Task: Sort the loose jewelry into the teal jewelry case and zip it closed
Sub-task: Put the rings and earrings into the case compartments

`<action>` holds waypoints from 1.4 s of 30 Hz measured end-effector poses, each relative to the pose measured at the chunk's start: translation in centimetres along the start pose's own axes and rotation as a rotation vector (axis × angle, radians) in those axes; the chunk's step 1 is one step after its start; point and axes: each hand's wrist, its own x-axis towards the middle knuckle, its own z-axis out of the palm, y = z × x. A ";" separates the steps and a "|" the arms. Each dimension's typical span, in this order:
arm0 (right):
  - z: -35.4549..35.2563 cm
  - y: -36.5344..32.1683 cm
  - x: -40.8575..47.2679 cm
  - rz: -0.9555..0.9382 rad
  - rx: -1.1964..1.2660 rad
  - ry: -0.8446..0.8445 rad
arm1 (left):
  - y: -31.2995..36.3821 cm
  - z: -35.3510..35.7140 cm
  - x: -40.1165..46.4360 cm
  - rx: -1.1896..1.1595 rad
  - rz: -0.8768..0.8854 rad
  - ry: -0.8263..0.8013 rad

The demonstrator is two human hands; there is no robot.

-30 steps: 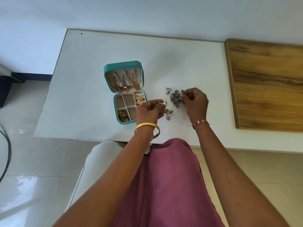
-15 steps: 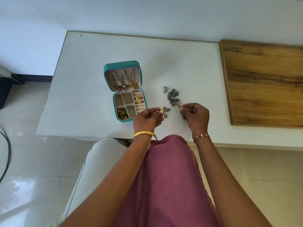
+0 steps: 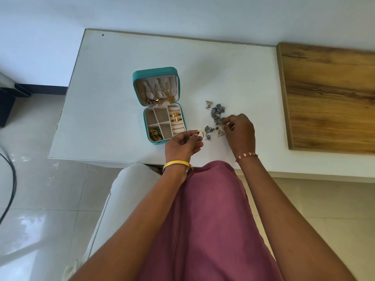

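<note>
Teal jewelry case (image 3: pixel 136 78) lay open on the white table (image 3: pixel 105 122), lid propped on the far side, gold chains in the lid, two gold rings (image 3: pixel 175 117) in the ring rolls, a green-gold piece (image 3: pixel 155 134) in the near-left compartment. Left hand (image 3: pixel 181 144) pinched a gold ring (image 3: pixel 200 133) just right of the case's near corner. Right hand (image 3: pixel 239 132) had fingers curled into the loose pile of silver jewelry (image 3: pixel 218 114), pinching a small piece, exact item too small to tell. A triangular earring (image 3: pixel 220 132) sat just beside that hand, another one (image 3: pixel 208 104) at the far end of the pile. Best approach probably: slot the ring upright into a free ring roll, lift silver pieces one at a time so nothing tangles. No brand, label or writing readable anywhere
</note>
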 end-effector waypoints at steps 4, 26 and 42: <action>-0.1 -0.1 0.0 -0.018 -0.027 0.003 | -0.2 -0.9 -0.3 -0.026 0.007 0.002; 0.5 -7.7 -4.5 -0.063 0.380 -0.159 | -0.1 -5.7 -1.1 0.015 0.194 0.192; 1.5 -11.1 0.8 -0.239 -0.169 -0.540 | -0.1 -6.2 0.1 -0.040 0.158 0.199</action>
